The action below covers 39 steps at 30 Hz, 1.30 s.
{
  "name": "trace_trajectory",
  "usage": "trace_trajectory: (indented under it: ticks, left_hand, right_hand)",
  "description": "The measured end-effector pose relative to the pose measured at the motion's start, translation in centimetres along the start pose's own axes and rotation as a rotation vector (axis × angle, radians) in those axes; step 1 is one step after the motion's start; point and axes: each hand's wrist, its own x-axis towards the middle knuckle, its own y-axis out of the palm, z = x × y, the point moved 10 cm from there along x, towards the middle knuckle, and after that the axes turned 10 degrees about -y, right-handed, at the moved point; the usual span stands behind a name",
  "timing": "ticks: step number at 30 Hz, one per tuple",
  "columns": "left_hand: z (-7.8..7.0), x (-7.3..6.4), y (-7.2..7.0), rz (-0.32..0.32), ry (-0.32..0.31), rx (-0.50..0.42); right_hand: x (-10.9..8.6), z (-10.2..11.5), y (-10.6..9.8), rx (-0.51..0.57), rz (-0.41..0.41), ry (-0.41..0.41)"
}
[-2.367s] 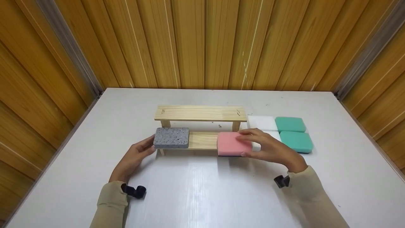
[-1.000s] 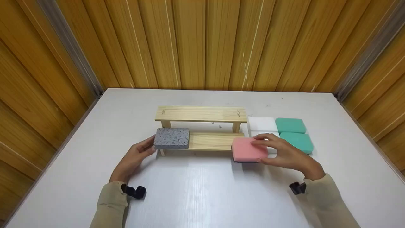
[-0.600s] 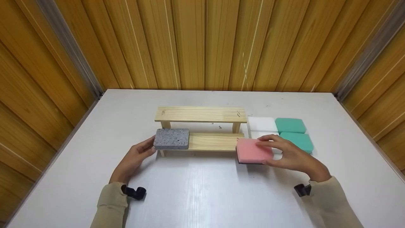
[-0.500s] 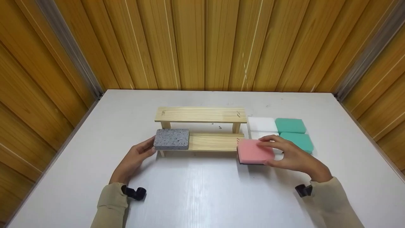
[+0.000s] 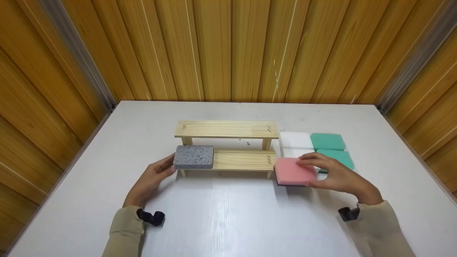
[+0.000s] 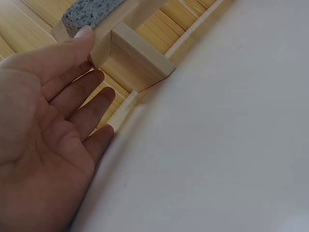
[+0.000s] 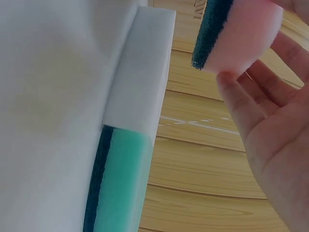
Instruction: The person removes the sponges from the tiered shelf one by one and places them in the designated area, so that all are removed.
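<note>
My right hand pinches a pink scrub sponge between thumb and fingers, off the right end of the lower board. The sponge's dark scouring pad shows on its underside in the right wrist view. A grey speckled pumice-like block lies on the left end of the two-tier wooden stand's lower board. My left hand is at that end; its thumb tip touches the corner by the block. In the left wrist view, the other fingers are loosely extended beside the stand's leg.
Two white blocks and two green scrub sponges lie together on the white table, right of the stand. The upper board stands behind the lower one. Wood-look panels rise behind the table.
My right hand has carried the pink sponge rightward and toward me, off the lower board's right end, uncovering that end's markings. My left hand and the grey block have stayed in place.
</note>
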Motion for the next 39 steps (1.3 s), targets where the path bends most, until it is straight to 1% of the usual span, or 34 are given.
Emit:
trace_trajectory:
  ticks: [6,14,26,33,39]
  left_hand:
    - [0.0,0.1,-0.1,-0.004,0.002,0.021]
    - [0.2,0.1,-0.1,-0.006,-0.004,0.023]
    - [0.1,0.0,-0.2,-0.002,0.005,0.004]
    - [0.5,0.1,-0.2,-0.011,-0.018,0.021]
    - [0.2,0.1,-0.2,-0.012,-0.02,0.028]
  right_hand:
    - [-0.4,-0.1,-0.5,0.02,0.001,-0.006]
    - [-1.0,-0.1,-1.1,0.032,0.011,-0.018]
    - [-1.7,-1.6,-0.5,0.056,0.112,0.089]
    - [-2.0,-2.1,-0.2,0.102,0.118,0.107]
    - [-2.1,-2.5,0.1,0.082,0.142,0.142]
